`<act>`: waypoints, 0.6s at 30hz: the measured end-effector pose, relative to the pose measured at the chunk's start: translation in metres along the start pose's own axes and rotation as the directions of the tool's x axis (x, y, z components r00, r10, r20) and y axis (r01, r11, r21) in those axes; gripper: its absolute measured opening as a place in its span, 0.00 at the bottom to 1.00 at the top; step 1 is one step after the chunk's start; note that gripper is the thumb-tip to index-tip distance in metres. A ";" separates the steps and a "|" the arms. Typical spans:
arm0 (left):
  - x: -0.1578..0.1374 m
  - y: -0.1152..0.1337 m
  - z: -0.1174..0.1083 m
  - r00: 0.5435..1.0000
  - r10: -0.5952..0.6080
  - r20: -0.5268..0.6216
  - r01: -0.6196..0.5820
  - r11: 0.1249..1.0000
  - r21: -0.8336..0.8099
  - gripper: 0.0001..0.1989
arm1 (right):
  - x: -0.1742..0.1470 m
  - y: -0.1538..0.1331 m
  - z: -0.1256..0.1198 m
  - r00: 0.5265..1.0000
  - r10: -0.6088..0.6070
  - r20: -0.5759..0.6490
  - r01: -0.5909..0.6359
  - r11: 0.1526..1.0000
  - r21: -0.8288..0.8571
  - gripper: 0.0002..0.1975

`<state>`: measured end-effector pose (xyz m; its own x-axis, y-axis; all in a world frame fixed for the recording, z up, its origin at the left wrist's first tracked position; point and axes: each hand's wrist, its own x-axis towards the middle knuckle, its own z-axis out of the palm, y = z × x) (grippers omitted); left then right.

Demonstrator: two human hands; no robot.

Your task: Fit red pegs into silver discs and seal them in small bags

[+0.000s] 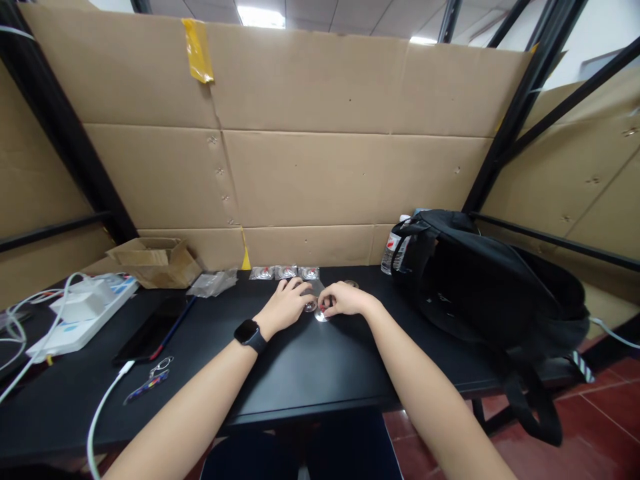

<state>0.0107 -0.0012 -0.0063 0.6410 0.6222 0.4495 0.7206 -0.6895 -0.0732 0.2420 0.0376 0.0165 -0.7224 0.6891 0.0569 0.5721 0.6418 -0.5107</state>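
At the middle of the black table, my left hand (pixel 285 307), with a watch (pixel 249 333) on its wrist, has its fingers curled over a small round shiny piece (pixel 311 307). Close beside it, my right hand (pixel 345 299) is closed in a pinch on a small round piece with red on it (pixel 321 313); the fingers hide much of it. A clear plastic bag (pixel 317 285) shows partly behind the hands. Farther back, three small clear bags (pixel 286 272) lie in a row, each with a round shiny thing with red inside. Another round thing (pixel 352 284) lies behind my right hand.
A black backpack (pixel 480 287) and a water bottle (pixel 393 252) stand at right. At left are a cardboard box (pixel 155 261), plastic bags (pixel 214 283), a phone (pixel 153 330), a key ring (pixel 150 383), and a power strip (pixel 83 320) with white cables. A cardboard wall (pixel 320 180) closes the back.
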 end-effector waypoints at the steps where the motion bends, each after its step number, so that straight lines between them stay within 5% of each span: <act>1: 0.001 0.000 0.002 1.000 -0.001 0.002 0.001 1.000 0.021 0.14 | 0.000 -0.002 0.001 1.000 -0.005 0.007 0.005 1.000 0.002 0.07; 11: 0.002 -0.002 -0.002 0.997 -0.068 -0.025 0.071 0.990 0.119 0.06 | 0.002 -0.003 0.007 1.000 0.015 -0.013 -0.015 1.000 -0.026 0.04; 18: 0.000 -0.006 -0.003 0.945 -0.296 -0.139 0.280 0.952 -0.126 0.06 | 0.001 0.000 -0.002 0.972 -0.011 -0.233 0.037 0.994 0.106 0.02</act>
<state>0.0063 0.0019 -0.0033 0.3555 0.7404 0.5705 0.8316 -0.5291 0.1686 0.2418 0.0387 0.0183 -0.6179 0.7416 0.2611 0.5009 0.6273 -0.5963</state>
